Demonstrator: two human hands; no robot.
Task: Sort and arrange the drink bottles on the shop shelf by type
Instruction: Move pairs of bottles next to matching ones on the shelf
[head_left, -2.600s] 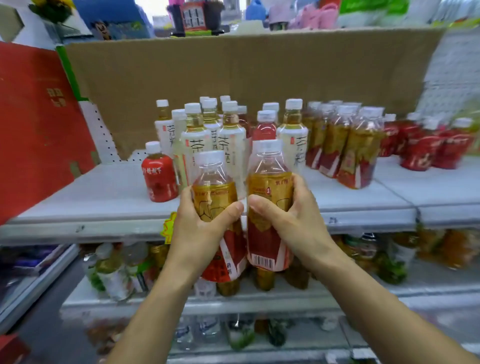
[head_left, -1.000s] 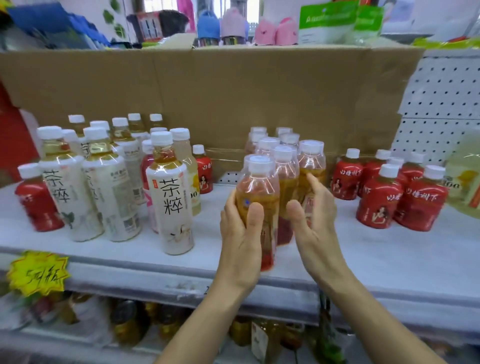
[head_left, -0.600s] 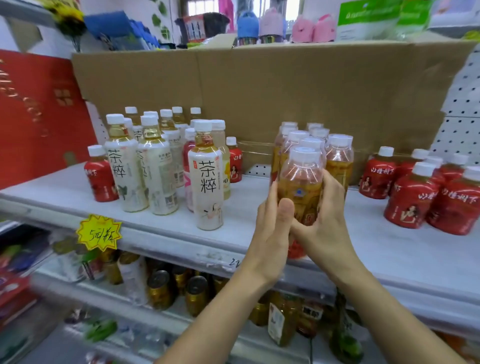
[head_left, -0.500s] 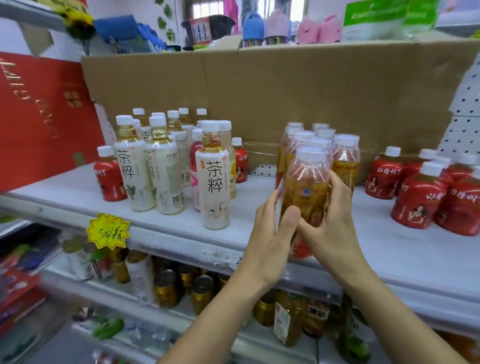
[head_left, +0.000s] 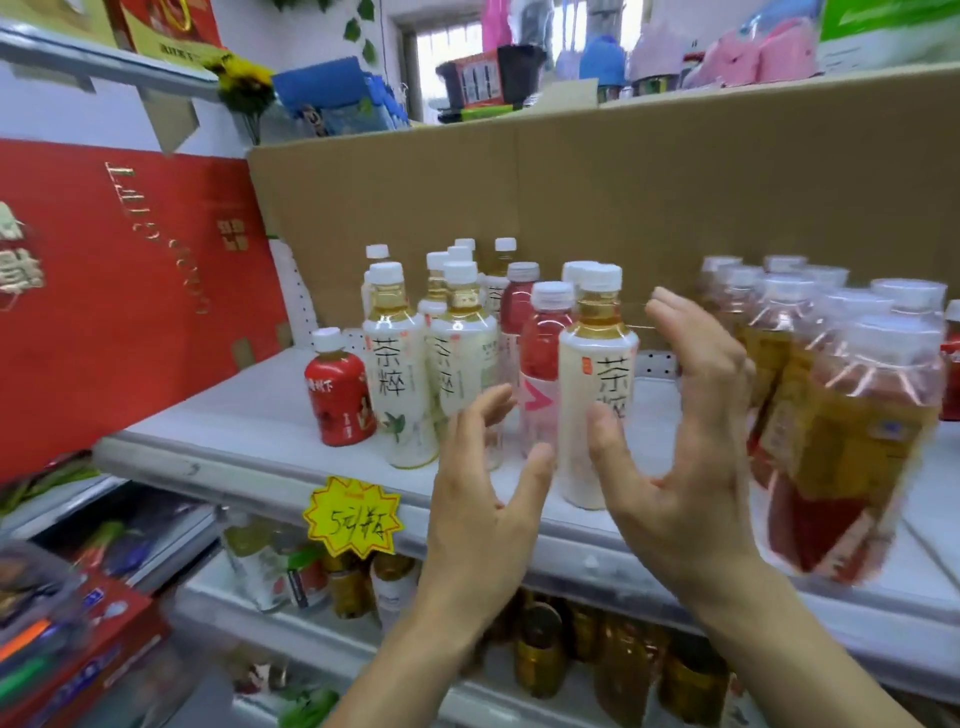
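White shop shelf (head_left: 249, 415): left hand (head_left: 488, 483) and right hand (head_left: 691, 431) spread open, empty, flanking white-labelled amber tea bottle (head_left: 597, 384) near front edge. Blurry, so probably the pick; the person should grip mid-label, keep it upright and join matching white-labelled bottles (head_left: 395, 364).

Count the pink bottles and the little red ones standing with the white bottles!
Pink bottles: 2
Little red bottles: 1
Total in view: 3
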